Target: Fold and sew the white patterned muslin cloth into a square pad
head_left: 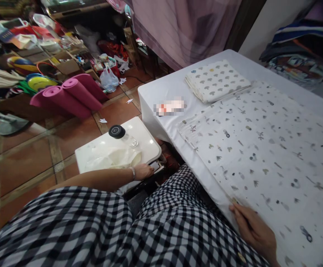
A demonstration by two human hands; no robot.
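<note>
My right hand [254, 228] is closed at the near edge of a thin white cloth [233, 148] printed with small grey and brown figures, pinching that edge. The cloth lies spread over a white-covered bed [155, 89]. A folded cloth [217, 79] with a grey fan-like print rests at its far side. My left hand [144, 171] reaches down to the near corner of a low white cabinet [86, 152]. Its fingers are curled at a small pale grey piece [156, 165] by that corner; what they grip is not clear.
On the cabinet top are a round black lid [116, 131], a small clear object [134, 142] and a pale crumpled sheet [108, 157]. Rolled pink mats [75, 92], boxes and bags crowd the tiled floor behind. A blurred-out item [170, 106] lies on the bed. Folded clothes [300, 52] are stacked right.
</note>
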